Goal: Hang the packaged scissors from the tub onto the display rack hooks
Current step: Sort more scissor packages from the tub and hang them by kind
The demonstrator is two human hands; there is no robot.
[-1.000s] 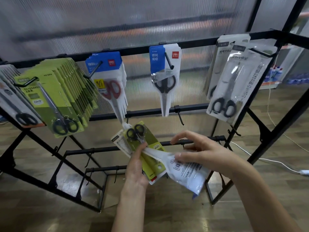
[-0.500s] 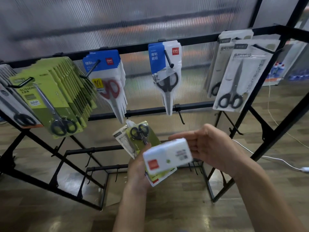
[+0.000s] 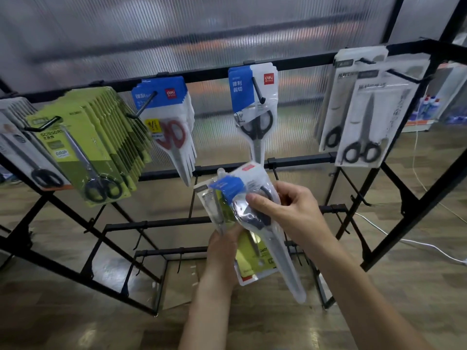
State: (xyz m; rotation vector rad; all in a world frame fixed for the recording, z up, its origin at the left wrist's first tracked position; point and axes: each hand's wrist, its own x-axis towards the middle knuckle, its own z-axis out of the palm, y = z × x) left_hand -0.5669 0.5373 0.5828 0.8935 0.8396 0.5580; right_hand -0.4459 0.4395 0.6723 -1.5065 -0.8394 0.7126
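The rack (image 3: 298,64) already carries rows of hung packs. Since a moment ago the blue-topped pack (image 3: 255,223) has turned face-up, top pointing far. The right hand (image 3: 290,210) pinches it at the handles, lifting it off the green pack (image 3: 249,258), which the left hand (image 3: 225,246) grips. It looks ready for the matching centre hook (image 3: 259,90).

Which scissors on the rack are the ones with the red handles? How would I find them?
Look along the top bar of the black display rack. Second bunch from the green packs hangs a stack of blue-topped packs. The front pack shows red-handled scissors; every other pair hanging there has black handles.
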